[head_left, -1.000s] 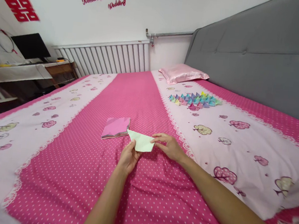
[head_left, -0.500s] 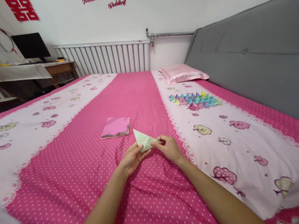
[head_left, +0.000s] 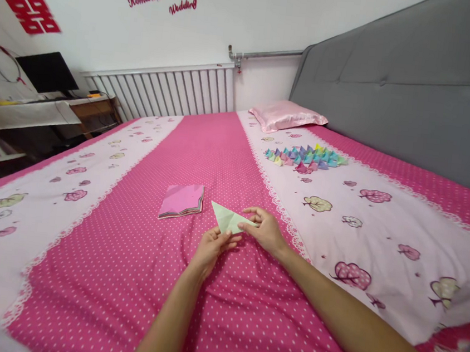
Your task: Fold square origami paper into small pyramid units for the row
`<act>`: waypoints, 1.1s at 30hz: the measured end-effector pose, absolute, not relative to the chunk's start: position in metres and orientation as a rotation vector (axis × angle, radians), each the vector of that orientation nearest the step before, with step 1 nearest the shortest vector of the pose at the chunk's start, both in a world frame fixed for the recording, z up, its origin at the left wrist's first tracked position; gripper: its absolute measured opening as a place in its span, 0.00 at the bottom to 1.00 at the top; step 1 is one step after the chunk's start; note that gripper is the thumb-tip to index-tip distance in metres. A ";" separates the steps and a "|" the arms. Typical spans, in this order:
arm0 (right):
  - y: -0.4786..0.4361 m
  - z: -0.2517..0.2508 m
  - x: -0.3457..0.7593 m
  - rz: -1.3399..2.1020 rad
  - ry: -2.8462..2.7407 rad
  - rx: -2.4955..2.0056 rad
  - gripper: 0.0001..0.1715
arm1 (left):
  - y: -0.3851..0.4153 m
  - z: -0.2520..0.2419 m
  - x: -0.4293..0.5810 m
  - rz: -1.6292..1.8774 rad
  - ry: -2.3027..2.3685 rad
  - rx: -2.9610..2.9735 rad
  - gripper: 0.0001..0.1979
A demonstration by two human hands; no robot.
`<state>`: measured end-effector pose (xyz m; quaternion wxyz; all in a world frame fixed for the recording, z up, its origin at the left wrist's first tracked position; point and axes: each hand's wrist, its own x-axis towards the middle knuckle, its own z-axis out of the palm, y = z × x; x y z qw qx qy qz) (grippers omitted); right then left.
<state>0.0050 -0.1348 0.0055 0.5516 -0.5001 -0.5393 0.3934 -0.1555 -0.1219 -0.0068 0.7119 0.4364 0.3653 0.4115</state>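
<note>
On the bed [head_left: 132, 277] lie a cluster of colourful folded shapes [head_left: 302, 153] and a pink-topped paper stack [head_left: 182, 198]; right of it, left hand [head_left: 209, 247] and right hand [head_left: 268, 234] both pinch a pale green paper [head_left: 224, 217] (folded, pointed at upper left).

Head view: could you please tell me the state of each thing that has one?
Pale green paper, folded, held
Left hand, gripping paper
Right hand, holding paper's right end
Pink-topped paper stack, lying flat, edges wavy
Small multicoloured paper pieces, folded, grouped
Pillow, lying flat
Monitor, screen dark
</note>
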 end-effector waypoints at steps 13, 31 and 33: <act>-0.133 -0.001 0.004 1.020 -1.353 -1.105 0.35 | -0.125 -0.005 -0.155 0.820 0.800 1.186 0.15; -0.134 0.002 0.001 1.096 -1.282 -1.097 0.18 | -0.119 -0.008 -0.156 1.079 0.896 1.096 0.13; -0.134 0.003 0.001 1.081 -1.297 -1.102 0.19 | -0.119 -0.009 -0.156 1.081 0.892 1.091 0.14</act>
